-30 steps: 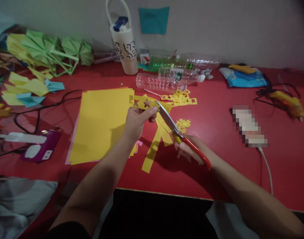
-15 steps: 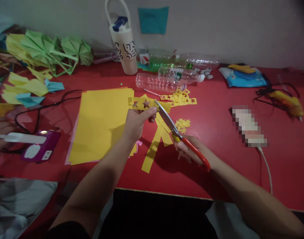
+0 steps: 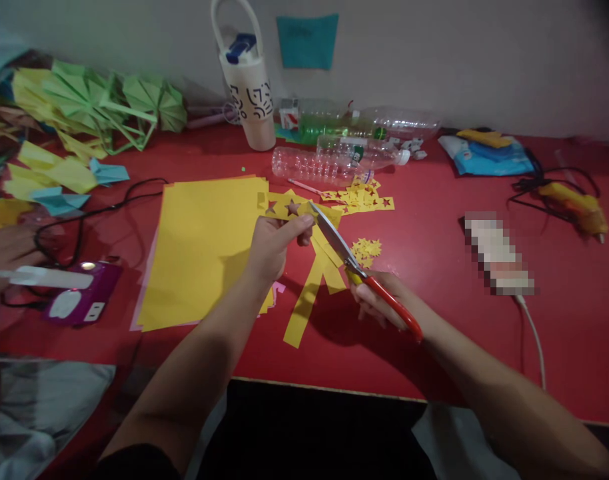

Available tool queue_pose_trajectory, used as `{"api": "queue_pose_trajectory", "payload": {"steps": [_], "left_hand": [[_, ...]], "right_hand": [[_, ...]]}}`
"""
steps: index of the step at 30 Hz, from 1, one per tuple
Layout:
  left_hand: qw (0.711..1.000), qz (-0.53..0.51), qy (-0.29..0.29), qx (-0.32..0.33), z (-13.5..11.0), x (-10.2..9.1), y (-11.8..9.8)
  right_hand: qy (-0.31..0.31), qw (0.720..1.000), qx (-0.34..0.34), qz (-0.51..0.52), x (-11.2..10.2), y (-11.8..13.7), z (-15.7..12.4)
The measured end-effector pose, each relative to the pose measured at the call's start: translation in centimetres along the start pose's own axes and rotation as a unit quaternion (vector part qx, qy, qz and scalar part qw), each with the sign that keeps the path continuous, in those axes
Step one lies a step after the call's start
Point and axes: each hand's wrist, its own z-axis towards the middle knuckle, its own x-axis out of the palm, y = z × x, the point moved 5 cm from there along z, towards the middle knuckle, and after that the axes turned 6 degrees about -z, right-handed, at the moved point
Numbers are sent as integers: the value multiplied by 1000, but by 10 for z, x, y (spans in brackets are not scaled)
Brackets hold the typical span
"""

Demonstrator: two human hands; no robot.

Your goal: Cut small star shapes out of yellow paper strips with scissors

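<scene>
My left hand [image 3: 279, 240] pinches a yellow paper strip [image 3: 278, 208] that has star-shaped holes in it. In my right hand [image 3: 379, 297] is a pair of scissors [image 3: 342, 247] with red handles, its blades pointing up and left. The blade tips meet the strip close to my left thumb; whether they are parted is hard to see. Below the hands lie uncut yellow strips [image 3: 304, 310]. A small heap of yellow paper stars [image 3: 367, 252] sits right of the blades, and punched strips [image 3: 359, 198] are piled behind it.
Yellow paper sheets [image 3: 204, 253] are stacked left of my hands. Plastic bottles [image 3: 314, 165], a pink pencil [image 3: 304, 187] and a white tumbler [image 3: 252, 100] stand or lie behind. A phone [image 3: 499, 253] and glue gun [image 3: 577, 207] lie right. Another person's hand [image 3: 9, 250] is near a purple power strip [image 3: 84, 293].
My hands, the strip and the scissors have hardly moved. At the far left, the other person's hand has shifted, with a yellow paper piece and the black cord moving near it.
</scene>
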Motion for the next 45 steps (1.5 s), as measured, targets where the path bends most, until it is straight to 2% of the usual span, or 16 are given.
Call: {"api": "queue_pose_trajectory", "payload": {"steps": [9,20,29,37,45], "left_hand": [[1000,6,-2,-8,1,-1,1],[999,42,-25,-5,2,-7,-3],[998,58,-5,-4,4,-8,-4],[994,98,41,-34,6,-13,-9],[992,110,48,-40,8,-16,-11]], "right_hand": [[10,1000,-17,8,0,0,0],[-3,1000,-3,7,-1,-2,3],[-4,999,-40,-18,-6,4,0],[5,999,-39,-34,-11,5,-1],[29,998,-48,-23,-11,0,-3]]}}
